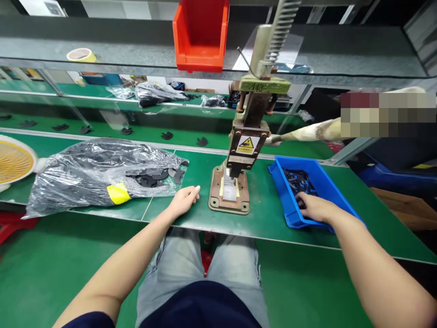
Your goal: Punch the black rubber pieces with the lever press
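Just one head cam, fairly close, facing forward and down: jeans point(232, 264) bottom centre, counter point(264, 205) mid-frame, shelf point(129, 38) up top.

Green desk, press at the middle

The desk point(264, 216) has a smooth green top. The hand press point(253, 109) stands on it by a bolted-looking base plate point(212, 193). To the left lies a clear plastic bag point(82, 168) of dark pieces; to the right sits a blue bin point(284, 198). Above, a grey shelf point(129, 41) carries a yellow tape roll point(88, 56) and an orange-red bin point(200, 61).
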Available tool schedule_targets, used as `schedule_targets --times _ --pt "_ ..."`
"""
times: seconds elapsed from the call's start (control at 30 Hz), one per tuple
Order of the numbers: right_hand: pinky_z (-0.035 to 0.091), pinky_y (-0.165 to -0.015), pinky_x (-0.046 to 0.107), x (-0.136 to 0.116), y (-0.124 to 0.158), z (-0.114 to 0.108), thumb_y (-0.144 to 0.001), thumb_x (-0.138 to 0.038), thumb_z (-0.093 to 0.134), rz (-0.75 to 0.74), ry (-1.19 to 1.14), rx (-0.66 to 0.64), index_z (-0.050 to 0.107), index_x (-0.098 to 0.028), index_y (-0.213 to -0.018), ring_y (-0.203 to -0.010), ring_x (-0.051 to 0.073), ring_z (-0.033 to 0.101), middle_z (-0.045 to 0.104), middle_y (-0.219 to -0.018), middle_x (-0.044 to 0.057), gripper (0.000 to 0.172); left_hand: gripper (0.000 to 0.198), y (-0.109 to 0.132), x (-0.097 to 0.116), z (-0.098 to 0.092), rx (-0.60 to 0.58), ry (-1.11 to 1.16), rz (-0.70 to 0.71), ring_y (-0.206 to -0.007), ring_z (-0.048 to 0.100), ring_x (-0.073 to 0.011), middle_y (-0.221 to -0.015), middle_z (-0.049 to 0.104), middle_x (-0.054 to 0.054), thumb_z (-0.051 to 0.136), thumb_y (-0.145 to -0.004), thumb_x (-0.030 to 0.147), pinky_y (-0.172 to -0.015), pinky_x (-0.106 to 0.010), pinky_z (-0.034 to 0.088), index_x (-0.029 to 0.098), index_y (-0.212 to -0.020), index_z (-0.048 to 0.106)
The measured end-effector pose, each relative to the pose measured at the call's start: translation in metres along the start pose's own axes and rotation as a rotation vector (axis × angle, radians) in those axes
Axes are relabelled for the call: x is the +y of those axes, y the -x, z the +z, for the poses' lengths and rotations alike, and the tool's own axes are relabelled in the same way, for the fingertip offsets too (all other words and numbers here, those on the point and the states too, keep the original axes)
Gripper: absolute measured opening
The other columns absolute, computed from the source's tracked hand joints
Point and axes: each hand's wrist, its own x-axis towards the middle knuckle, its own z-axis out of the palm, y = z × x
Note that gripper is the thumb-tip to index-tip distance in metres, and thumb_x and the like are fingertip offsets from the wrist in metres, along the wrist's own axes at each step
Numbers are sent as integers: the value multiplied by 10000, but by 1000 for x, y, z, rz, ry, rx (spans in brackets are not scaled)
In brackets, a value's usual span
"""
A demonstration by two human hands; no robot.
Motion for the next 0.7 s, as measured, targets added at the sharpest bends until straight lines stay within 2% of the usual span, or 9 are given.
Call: schedule_targets --times 0.07,0.13,0.17,0.23,0.3,0.37,0.53,0.6,0.7 --pt "635 -887 328 -2 1 8 -994 -484 681 28 33 -162 697 -198 -1184 -1006 145 709 731 -1163 63 343 544 15 -5 -1 20 2 25 -663 587 -173 -664 633 -1 493 -1026 659 -710 -292 464 226 -739 657" --pt "637 -968 368 -4 2 11 -1013 -473 655 57 58 -275 671 -214 -1267 -1132 170 698 701 -1284 75 364 518 21 -9 0 54 10 39 -700 599 -180 -688 639 -2 503 -1026 646 -738 -295 472 231 -754 651" --pt "637 -969 373 -5 3 9 -1007 -477 662 68 67 -292 671 -210 -1264 -1133 173 699 702 -1279 75 371 506 21 -10 1 69 12 40 -706 597 -181 -693 637 -1 508 -1026 639 -741 -296 470 233 -756 646" --pt "624 -909 349 -9 6 2 -982 -456 702 77 73 -273 700 -190 -1169 -1007 152 700 728 -1138 54 325 490 21 -11 2 84 13 37 -711 590 -182 -698 632 0 518 -1025 628 -738 -298 465 236 -758 638" --pt "568 -840 324 -14 11 -10 -912 -368 784 66 57 -195 743 -186 -1018 -842 133 654 726 -951 34 214 485 21 -12 4 84 12 34 -724 593 -185 -705 634 -2 525 -1019 629 -742 -297 466 238 -755 635" --pt "496 -825 339 -21 17 -24 -844 -268 820 52 27 -65 774 -195 -925 -779 138 598 718 -881 50 118 482 21 -12 4 80 17 31 -741 603 -189 -717 642 -6 523 -1017 631 -751 -296 473 239 -761 640" --pt "448 -882 389 -47 38 -44 -892 -283 736 72 -110 289 793 -172 -1031 -813 150 589 743 -964 128 187 470 20 -17 1 93 61 34 -738 597 -184 -753 649 -16 509 -1021 628 -757 -294 483 233 -814 656" --pt "490 -892 384 -66 51 -40 -924 -316 705 69 -211 370 788 -155 -1087 -818 151 632 768 -994 149 244 439 20 -17 2 118 93 32 -732 583 -176 -789 654 -17 532 -1010 623 -751 -289 482 228 -875 667" --pt "581 -886 366 -107 81 -14 -972 -398 664 5 -400 399 766 -163 -1184 -879 168 725 798 -1087 142 333 370 28 -6 7 208 147 55 -738 578 -165 -857 659 -21 619 -977 586 -741 -282 488 222 -1018 676"
